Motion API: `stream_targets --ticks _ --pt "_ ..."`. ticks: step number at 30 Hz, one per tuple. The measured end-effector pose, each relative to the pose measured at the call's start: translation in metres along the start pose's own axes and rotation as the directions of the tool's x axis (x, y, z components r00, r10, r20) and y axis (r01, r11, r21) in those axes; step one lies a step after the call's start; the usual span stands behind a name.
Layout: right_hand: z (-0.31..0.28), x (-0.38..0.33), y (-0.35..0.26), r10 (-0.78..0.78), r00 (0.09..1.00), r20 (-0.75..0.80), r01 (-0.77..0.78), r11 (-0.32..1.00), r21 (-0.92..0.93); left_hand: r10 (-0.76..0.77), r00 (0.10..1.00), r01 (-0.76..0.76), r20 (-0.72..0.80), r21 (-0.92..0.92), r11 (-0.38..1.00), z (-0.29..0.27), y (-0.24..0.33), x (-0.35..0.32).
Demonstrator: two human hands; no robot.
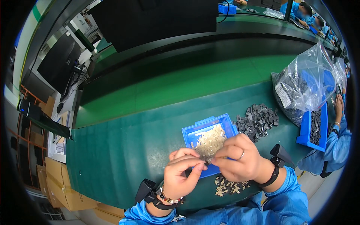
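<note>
Over the near side of a blue plastic bin [186,138], my two hands meet fingertip to fingertip. My left hand [182,173] is closed in a pinch on a small dark part [206,162], mostly covered by the fingers. Thumb and fingers of my right hand [242,157], which wears a ring, are pinched together at the same spot; what they hold is too small to make out. Many small flat cream-coloured pieces [213,138] lie in the bin. Below my right hand, a small pile of mixed cream and black pieces [228,186] rests on the table.
A heap of black plastic pieces [258,120] lies right of the bin. Farther right stand a clear plastic bag [300,80] of dark parts and another blue bin [306,131]. A co-worker's arm [336,131] is at the right edge. Cardboard boxes [69,187] stand at lower left.
</note>
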State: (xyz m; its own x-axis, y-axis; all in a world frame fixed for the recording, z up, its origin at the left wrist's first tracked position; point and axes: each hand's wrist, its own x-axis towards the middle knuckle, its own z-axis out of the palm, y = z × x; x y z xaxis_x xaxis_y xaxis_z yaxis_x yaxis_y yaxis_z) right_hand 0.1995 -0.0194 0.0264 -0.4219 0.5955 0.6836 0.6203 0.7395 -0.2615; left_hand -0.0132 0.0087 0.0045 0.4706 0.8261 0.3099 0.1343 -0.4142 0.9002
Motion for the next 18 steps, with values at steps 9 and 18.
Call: stream_targets --ticks 9,18 --pt "0.011 -0.003 -0.007 0.213 0.974 -0.071 -0.189 0.947 0.258 0.141 0.99 -0.131 -0.015 0.289 0.948 0.003 0.008 0.001" --pt "-0.043 -0.006 0.041 0.42 0.878 -0.228 -0.444 0.894 -0.065 0.052 0.993 -0.012 -0.109 0.339 0.941 0.003 0.004 -0.003"
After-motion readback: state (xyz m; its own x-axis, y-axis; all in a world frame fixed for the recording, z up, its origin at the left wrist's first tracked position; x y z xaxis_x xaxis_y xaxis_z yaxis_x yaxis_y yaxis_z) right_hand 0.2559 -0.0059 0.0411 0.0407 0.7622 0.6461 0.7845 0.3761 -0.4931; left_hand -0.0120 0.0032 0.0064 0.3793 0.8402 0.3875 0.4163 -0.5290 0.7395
